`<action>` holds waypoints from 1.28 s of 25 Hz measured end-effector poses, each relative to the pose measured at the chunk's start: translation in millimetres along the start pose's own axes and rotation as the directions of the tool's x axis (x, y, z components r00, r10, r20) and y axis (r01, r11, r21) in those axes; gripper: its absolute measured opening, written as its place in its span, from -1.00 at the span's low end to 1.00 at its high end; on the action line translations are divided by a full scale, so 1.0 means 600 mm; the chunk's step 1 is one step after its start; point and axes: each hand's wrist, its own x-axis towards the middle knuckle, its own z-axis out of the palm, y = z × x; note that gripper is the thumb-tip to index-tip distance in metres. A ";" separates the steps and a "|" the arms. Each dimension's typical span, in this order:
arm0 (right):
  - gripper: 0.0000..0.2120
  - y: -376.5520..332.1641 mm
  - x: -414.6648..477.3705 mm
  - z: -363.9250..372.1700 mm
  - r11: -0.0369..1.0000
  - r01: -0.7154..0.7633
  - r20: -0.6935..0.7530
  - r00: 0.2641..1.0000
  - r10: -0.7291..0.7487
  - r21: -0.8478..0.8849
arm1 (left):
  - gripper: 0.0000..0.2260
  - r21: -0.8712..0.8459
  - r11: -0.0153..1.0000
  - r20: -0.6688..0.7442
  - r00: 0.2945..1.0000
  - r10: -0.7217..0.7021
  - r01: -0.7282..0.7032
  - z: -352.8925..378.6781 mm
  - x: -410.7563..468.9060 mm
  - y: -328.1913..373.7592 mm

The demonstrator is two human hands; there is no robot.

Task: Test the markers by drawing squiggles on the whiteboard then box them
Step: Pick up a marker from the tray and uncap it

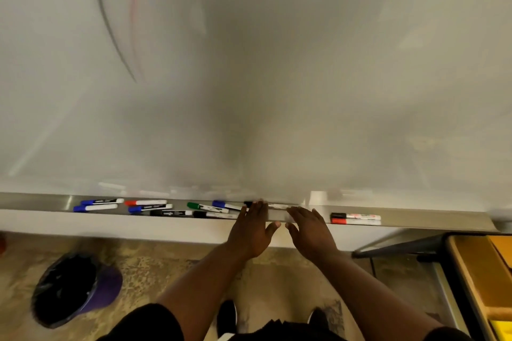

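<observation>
Mottled tan concrete floor (155,266), purple bin with black liner (77,291), yellow furniture with dark frame (476,271) at right

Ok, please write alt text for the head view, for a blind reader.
A left hand and right hand reach to the middle of the tray under a whiteboard, where a marker lies between them. More markers lie along the tray on both sides. A black squiggle and a faint red line mark the whiteboard's upper left.
</observation>
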 end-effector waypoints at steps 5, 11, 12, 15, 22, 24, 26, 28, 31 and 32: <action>-0.65 -0.064 0.057 0.032 0.998 0.039 -0.056 0.998 -0.042 -0.059 | -0.22 0.095 0.989 0.038 0.993 0.109 -0.112 0.001 0.020 -0.065; -0.67 -0.069 0.076 0.070 0.984 -0.054 -0.066 0.997 0.044 -0.168 | -0.34 0.082 0.988 0.108 0.986 0.123 -0.132 0.020 0.033 -0.088; -0.63 -0.065 0.078 0.071 0.976 -0.091 -0.058 0.995 0.081 -0.199 | -0.34 0.079 0.987 0.115 0.985 0.129 -0.139 0.019 0.033 -0.087; -0.61 -0.053 0.083 0.072 0.950 -0.180 -0.042 0.984 0.175 -0.257 | -0.33 0.077 0.986 0.133 0.982 0.136 -0.147 0.015 0.036 -0.088; -0.66 -0.048 0.069 0.041 0.937 -0.229 -0.139 0.970 0.198 -0.265 | -0.37 0.035 0.981 0.102 0.977 0.187 -0.192 -0.015 0.043 -0.101; -0.64 -0.058 0.059 0.031 0.945 -0.228 -0.204 0.962 0.182 -0.233 | -0.44 -0.020 0.979 0.040 0.979 0.202 -0.202 -0.029 0.042 -0.102; -0.69 -0.078 0.047 0.028 0.963 -0.205 -0.280 0.948 0.151 -0.177 | -0.54 -0.070 0.974 -0.040 0.976 0.213 -0.216 -0.046 0.041 -0.108; -0.74 -0.100 0.036 0.029 0.975 -0.173 -0.341 0.933 0.118 -0.136 | -0.69 -0.076 0.967 -0.090 0.968 0.236 -0.242 -0.062 0.041 -0.120; -0.74 -0.141 0.018 0.039 0.984 -0.145 -0.368 0.925 0.098 -0.103 | -0.85 -0.140 0.955 -0.113 0.963 0.245 -0.260 -0.085 0.023 -0.149; -0.76 -0.155 0.014 0.044 0.988 -0.133 -0.359 0.928 0.097 -0.075 | -0.89 -0.182 0.948 -0.114 0.963 0.245 -0.263 -0.089 0.014 -0.159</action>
